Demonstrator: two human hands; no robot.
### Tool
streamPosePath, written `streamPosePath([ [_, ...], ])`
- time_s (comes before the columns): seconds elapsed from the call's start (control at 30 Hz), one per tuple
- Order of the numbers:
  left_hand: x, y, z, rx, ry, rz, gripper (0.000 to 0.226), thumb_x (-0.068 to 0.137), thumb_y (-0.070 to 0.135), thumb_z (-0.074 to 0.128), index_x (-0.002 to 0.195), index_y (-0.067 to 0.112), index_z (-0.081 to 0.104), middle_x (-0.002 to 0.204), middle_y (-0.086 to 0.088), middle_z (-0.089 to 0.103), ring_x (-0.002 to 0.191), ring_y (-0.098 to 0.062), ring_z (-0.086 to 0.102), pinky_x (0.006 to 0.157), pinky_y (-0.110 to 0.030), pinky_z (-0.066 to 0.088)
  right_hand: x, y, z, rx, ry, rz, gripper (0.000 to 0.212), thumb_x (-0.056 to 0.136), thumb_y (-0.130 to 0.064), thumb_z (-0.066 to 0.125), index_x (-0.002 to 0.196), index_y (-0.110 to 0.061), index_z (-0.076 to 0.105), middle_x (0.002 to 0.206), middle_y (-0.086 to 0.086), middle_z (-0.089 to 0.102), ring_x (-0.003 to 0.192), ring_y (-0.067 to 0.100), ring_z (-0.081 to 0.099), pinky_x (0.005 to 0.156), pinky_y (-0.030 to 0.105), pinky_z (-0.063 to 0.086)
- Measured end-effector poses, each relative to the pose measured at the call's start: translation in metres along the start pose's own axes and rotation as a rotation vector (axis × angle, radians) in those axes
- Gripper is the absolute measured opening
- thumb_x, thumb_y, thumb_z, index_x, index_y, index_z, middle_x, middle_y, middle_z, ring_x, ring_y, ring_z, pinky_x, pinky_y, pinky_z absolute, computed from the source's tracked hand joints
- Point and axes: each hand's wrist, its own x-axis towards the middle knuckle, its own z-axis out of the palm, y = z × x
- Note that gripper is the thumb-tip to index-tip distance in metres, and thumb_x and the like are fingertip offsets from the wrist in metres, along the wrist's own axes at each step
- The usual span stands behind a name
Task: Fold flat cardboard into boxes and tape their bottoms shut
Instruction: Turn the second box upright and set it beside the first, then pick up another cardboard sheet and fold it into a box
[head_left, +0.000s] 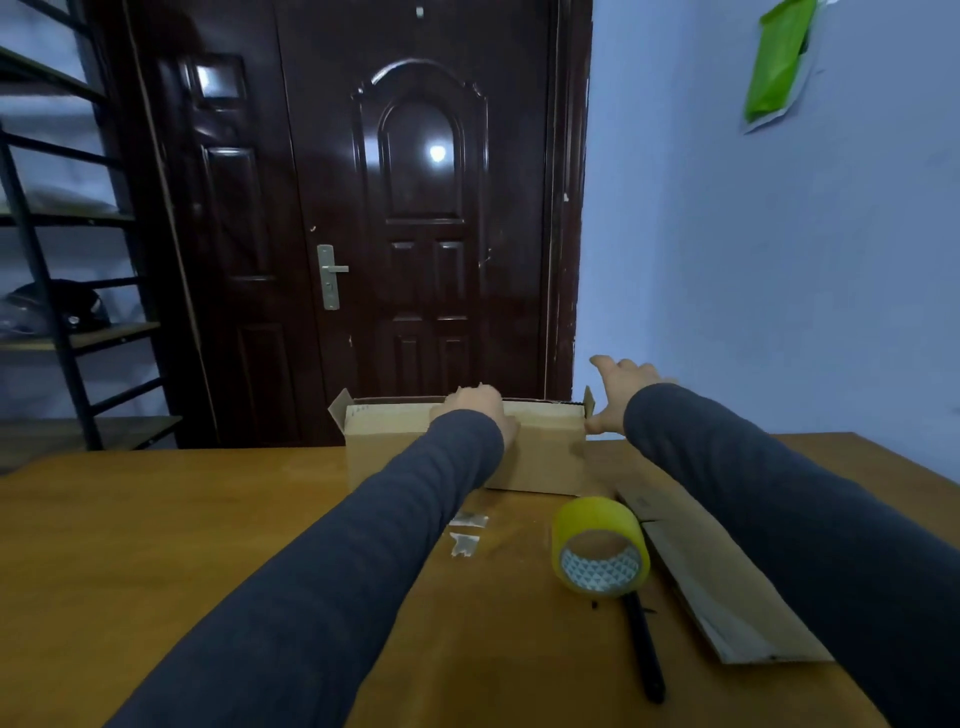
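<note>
A folded box (462, 447) stands at the far edge of the table (156, 545), just above the middle of the frame, its end flaps sticking up at the left and right corners. The left hand (480, 408) lies on the box's top rim near its middle, fingers curled over the far edge and pressed against the cardboard; how firmly it grips cannot be told. The right hand (621, 395) sits at the box's right end, fingers spread apart, thumb touching the upper right corner, closed on nothing. Both arms wear dark grey sleeves (322, 571), and the left one covers part of the box's near face. At lower right, a roll of yellow tape (600, 545) stands on its edge on the table, a white patterned lining visible inside its core; no writing can be read on it. Just below the roll lies a thin black tool (644, 649), partly hidden by it. To the right, flat cardboard (727, 587) lies partly under the right sleeve. Small scraps of clear tape (466, 532) lie at centre frame. Behind the table is a dark door (415, 208) with a metal handle (330, 275). A black shelf rack (47, 260) fills the upper left, and a green packet (776, 62) hangs on the wall at upper right.
</note>
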Motion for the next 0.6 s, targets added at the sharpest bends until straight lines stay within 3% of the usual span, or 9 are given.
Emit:
streamPosePath([
  [0.07,-0.010,0.014,-0.011,0.024,0.039,0.058,0.039,0.086,0.038,0.050,0.116,0.016,0.062,0.119,-0.008,0.058,0.107,-0.030,0.054,0.092,-0.044,0.046,-0.011,0.006,-0.010,-0.019,-0.007,-0.017,0.091,0.074,-0.050,0.073,0.145,-0.024,0.023,0.141,0.008,0.041,0.129,0.031,0.039,0.099,0.048,0.038],
  [0.23,-0.039,0.060,-0.019,0.047,0.032,0.169,0.045,0.086,0.041,0.049,0.126,0.021,0.058,0.127,-0.007,0.050,0.119,-0.031,0.045,0.100,-0.047,0.036,-0.037,0.040,-0.020,-0.088,-0.067,0.002,0.101,0.072,-0.056,0.071,0.150,-0.030,0.012,0.151,0.009,0.028,0.135,0.033,0.033,0.103,0.051,0.038],
  [0.37,-0.069,0.098,0.006,0.098,0.007,0.370,0.045,0.087,0.038,0.047,0.128,0.023,0.055,0.133,-0.006,0.049,0.122,-0.029,0.042,0.098,-0.044,0.036,-0.060,0.074,-0.020,-0.117,-0.189,0.024,0.091,0.077,-0.055,0.065,0.149,-0.043,0.010,0.158,0.008,0.014,0.140,0.034,0.024,0.107,0.053,0.035],
  [0.47,-0.094,0.127,0.038,0.082,-0.097,0.457,0.049,0.089,0.040,0.047,0.134,0.021,0.050,0.141,-0.005,0.042,0.128,-0.027,0.040,0.103,-0.042,0.036,-0.076,0.099,-0.009,-0.173,-0.262,0.073,0.086,0.078,-0.056,0.062,0.148,-0.047,0.012,0.157,0.005,0.015,0.140,0.033,0.024,0.108,0.051,0.035],
  [0.6,-0.121,0.152,0.080,0.024,-0.304,0.421,0.048,0.094,0.034,0.046,0.139,0.017,0.044,0.146,-0.007,0.035,0.133,-0.029,0.035,0.108,-0.042,0.034,-0.091,0.133,0.014,-0.200,-0.335,0.135,0.088,0.073,-0.063,0.061,0.147,-0.047,0.016,0.156,0.006,0.019,0.138,0.034,0.029,0.107,0.050,0.036],
])
